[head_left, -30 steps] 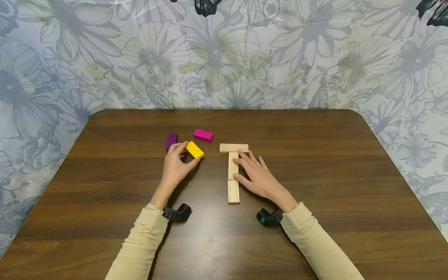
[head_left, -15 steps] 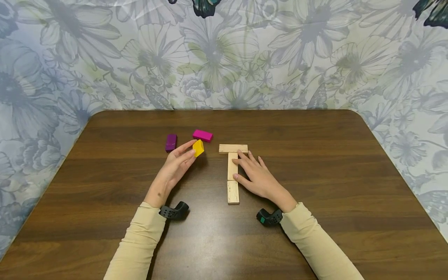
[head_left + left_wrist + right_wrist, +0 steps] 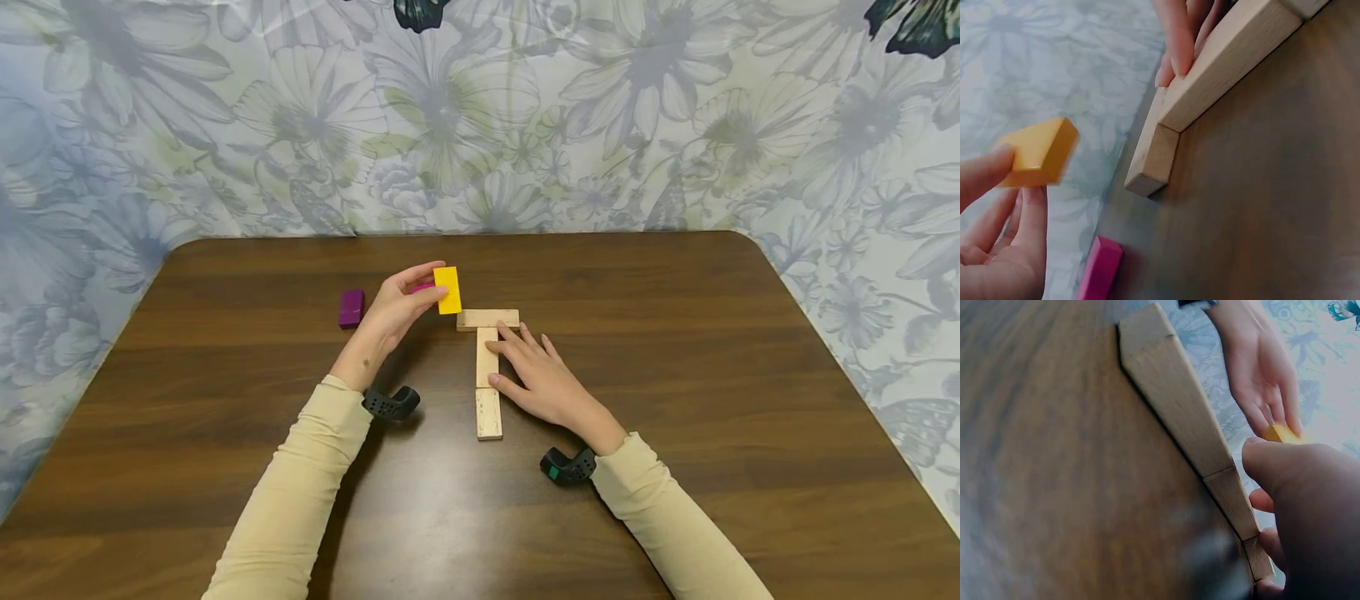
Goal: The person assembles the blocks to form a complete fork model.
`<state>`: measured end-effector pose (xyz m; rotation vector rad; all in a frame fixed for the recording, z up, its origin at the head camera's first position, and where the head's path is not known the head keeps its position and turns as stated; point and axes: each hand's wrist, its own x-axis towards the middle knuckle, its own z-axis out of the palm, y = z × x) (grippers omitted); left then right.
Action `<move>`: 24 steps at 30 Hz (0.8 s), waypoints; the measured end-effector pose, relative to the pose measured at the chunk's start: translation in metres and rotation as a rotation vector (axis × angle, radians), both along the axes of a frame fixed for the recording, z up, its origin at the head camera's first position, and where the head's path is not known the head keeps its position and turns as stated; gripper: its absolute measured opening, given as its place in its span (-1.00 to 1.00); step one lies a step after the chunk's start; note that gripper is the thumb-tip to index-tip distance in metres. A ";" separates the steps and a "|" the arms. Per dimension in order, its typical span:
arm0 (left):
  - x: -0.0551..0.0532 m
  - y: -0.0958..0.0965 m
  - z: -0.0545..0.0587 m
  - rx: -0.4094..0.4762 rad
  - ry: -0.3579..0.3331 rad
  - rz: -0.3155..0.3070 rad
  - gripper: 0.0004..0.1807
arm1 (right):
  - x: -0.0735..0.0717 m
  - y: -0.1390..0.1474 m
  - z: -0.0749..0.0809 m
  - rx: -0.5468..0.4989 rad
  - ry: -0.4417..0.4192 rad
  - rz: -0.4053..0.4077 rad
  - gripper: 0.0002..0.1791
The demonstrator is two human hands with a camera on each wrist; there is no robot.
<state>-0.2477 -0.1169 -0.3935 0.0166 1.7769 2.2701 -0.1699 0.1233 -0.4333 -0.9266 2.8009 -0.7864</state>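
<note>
My left hand (image 3: 390,312) pinches a yellow block (image 3: 448,292) between thumb and fingers. In the left wrist view the yellow block (image 3: 1038,153) is off the table, apart from the wooden blocks. In the head view it appears by the left end of the crosswise plain wooden block (image 3: 480,319). Two more wooden blocks run end to end toward the person from that one: a middle block (image 3: 486,358) and a near block (image 3: 489,415), together a T shape. With fingers extended, my right hand (image 3: 543,383) rests against the middle block and touches the crosswise one.
A purple block (image 3: 351,309) lies on the brown table (image 3: 637,333) left of the left hand. Behind that hand a magenta block (image 3: 423,287) is mostly hidden; the left wrist view shows more of the magenta block (image 3: 1102,269). A flowered backdrop (image 3: 525,125) stands beyond the table.
My left hand has lifted the yellow block and carried it right and away from the person, turning it upright, to beside the crosswise block. The right hand has stayed on the wooden blocks.
</note>
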 end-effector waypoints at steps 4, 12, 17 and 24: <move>-0.021 0.013 0.008 -0.093 0.026 -0.043 -0.53 | -0.001 0.000 0.000 -0.007 0.004 -0.004 -0.38; -0.047 0.057 0.007 -0.215 0.058 -0.172 -0.57 | 0.000 0.000 -0.004 -0.007 0.020 0.008 -0.38; -0.056 0.081 -0.005 -0.269 0.076 -0.209 -0.61 | 0.001 -0.001 -0.007 0.000 0.015 0.010 -0.37; -0.063 0.099 -0.014 -0.383 0.124 -0.215 -0.65 | -0.001 0.001 -0.004 0.013 0.016 0.001 -0.37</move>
